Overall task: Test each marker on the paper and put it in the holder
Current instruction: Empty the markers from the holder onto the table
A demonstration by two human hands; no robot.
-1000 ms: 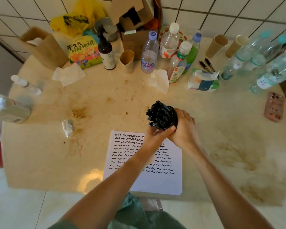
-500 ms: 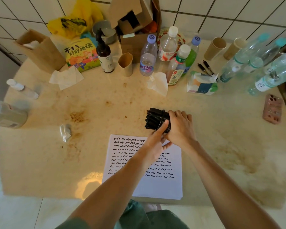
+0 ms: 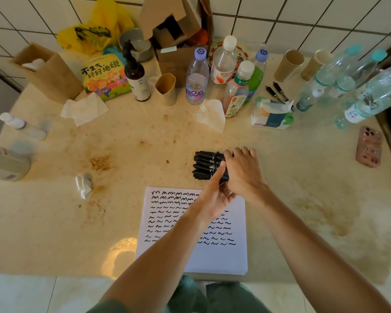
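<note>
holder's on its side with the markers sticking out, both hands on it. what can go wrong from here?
1. The holder lies tipped toward the left; the markers jutting from its mouth may slide out and roll across the table.
2. The right hand grips the holder while the left hand only touches it; a slip could scatter markers onto the paper.

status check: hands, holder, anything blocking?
Right hand grips tipped black mesh holder of black markers. Left hand thumb presses markers. Scribbled white paper unobstructed.
</note>
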